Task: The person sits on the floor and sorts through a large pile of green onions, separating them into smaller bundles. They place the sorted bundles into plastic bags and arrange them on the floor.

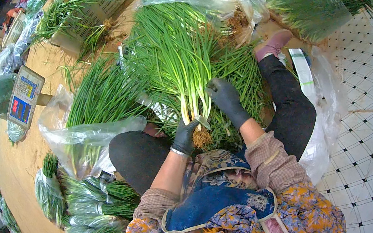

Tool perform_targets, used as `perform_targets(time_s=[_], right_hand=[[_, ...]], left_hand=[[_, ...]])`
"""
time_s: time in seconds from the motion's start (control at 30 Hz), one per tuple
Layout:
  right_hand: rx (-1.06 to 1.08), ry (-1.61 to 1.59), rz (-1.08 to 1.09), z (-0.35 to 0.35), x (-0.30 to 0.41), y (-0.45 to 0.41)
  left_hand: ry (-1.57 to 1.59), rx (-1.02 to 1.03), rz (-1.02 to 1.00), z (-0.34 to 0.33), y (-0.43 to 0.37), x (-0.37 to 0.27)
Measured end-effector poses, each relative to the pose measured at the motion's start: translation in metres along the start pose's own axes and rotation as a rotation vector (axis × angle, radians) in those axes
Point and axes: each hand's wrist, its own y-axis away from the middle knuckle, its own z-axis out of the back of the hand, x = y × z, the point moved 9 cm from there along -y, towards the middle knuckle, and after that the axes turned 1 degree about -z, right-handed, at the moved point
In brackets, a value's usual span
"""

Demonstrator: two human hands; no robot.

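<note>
A bunch of garlic chives or similar green stalks (191, 84) with pale lower stems lies across my lap, its leaves fanned away from me. My left hand (185, 136), in a dark glove, grips its base just above the brown roots (202, 138). Near my left thumb is a small pale flap (203, 121) that I cannot identify. Also gloved, my right hand (226, 97) is curled at the right side of the stems; whether it pinches a leaf is hidden. Loose green leaves (240, 77) lie beneath and beyond both hands.
A plastic bag (95, 138) of upright greens stands left of my knee. Several bagged bundles (99, 205) lie below it. Further left are a digital scale (25, 96) and a plastic crate (98, 3) with greens. Plastic sheeting (322, 112) lies beyond my right leg.
</note>
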Motion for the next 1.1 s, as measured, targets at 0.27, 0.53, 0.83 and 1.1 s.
perform_targets(time_s=[0.27,0.53,0.83,1.1], right_hand=[[0.297,0.291,0.022,-0.033,0.013,-0.010],[0.450,0.022,-0.088,-0.049,0.017,-0.026],[0.714,-0.577,-0.316,-0.073,0.000,-0.014],[0.735,-0.549,-0.266,-0.074,0.007,-0.009]], left_hand=[[-0.079,-0.027,0.055,-0.002,0.007,-0.006],[0.031,-0.015,0.085,0.012,0.000,0.008],[0.126,-0.023,0.180,0.011,0.002,0.013],[0.037,0.003,0.105,0.016,-0.007,0.018]])
